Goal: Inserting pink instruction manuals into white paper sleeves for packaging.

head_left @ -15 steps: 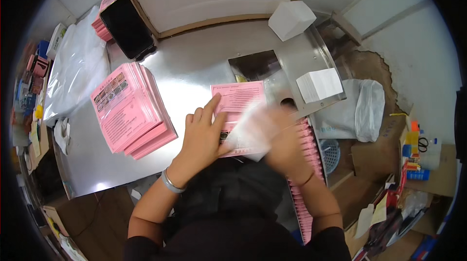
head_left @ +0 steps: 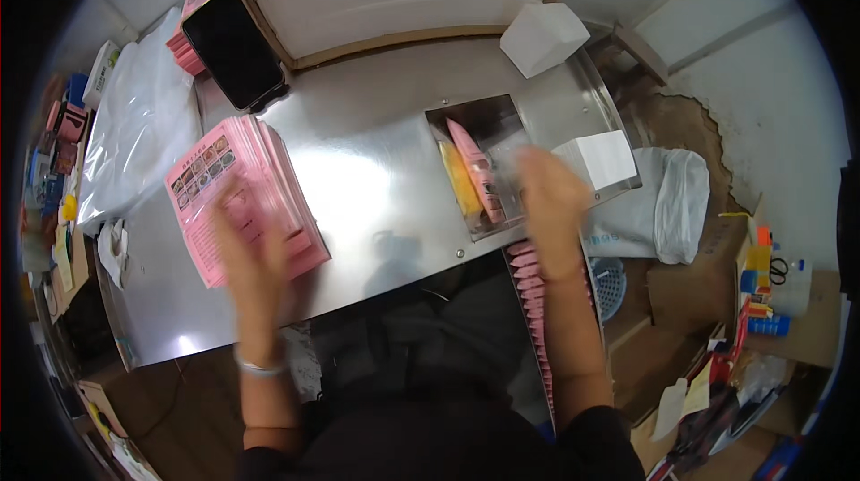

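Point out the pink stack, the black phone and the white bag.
Pink stack (head_left: 247, 164): head view, on its top face.
Black phone (head_left: 233, 49): head view, on its dark screen.
White bag (head_left: 640, 214): head view, on its side.

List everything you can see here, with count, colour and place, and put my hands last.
Metal table: one, silver, centre
Large leaflet pile: one, pink, table's left
Smaller pile: one, pink, behind the phone
Phone: one, black, upper left
Plastic sheeting: one heap, clear, far left
Opening: one, dark, table's right
Pink packet: one, pink, in the opening
Yellow item: one, yellow, in the opening
White blocks: two, white, upper right and right
Packet row: many, pink, by the right forearm
Bag: one, white, right
Basket: one, blue, right
Edge clutter: uncountable, mixed, both sides
Left hand: one, blurred, over the large leaflet pile
Right hand: one, blurred, beside the opening
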`<state>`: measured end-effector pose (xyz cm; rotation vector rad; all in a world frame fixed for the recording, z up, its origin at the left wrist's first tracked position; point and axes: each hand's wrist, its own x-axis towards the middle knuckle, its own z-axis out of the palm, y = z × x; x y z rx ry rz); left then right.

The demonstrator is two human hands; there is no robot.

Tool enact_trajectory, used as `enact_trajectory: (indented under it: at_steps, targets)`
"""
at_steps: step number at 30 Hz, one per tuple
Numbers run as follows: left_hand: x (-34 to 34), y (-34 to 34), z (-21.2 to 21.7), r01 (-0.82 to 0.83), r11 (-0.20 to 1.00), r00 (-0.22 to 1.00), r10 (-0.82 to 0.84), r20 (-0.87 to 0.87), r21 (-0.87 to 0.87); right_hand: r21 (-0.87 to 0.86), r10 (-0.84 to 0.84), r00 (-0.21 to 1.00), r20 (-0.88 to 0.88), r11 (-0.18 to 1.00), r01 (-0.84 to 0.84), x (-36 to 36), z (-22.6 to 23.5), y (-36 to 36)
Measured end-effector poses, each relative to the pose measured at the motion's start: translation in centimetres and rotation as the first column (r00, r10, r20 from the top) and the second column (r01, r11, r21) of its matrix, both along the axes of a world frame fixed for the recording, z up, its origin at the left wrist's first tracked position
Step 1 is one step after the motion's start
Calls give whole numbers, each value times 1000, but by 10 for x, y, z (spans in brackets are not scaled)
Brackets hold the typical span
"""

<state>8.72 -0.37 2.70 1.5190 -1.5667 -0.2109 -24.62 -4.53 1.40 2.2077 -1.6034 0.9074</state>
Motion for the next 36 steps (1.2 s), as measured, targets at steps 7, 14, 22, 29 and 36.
enact_trajectory:
  at_steps: [7, 14, 22, 29, 36]
  targets:
    - [67, -8, 2, -244, 969, 696, 148, 703, 38, -7, -292, 957, 6, 956, 292, -37, 21, 16]
    - [-115, 8, -32, 444, 879, 798, -476, 370, 173, 154, -230, 946, 229, 968, 198, -39, 28, 27]
    - [-75, 11, -9, 483, 806, 764, -578, 285, 341, 120, 254, 946, 199, 952, -281, 17, 6, 48]
    - [-80, 9, -20, 400, 900, 832, -436, 342, 175, 288, 359, 933, -27, 897, -336, 79, -6, 25]
    - [-93, -13, -3, 240, 942, 760, -332, 559, 233, 67, -224, 962, 156, 974, 216, -32, 25, 34]
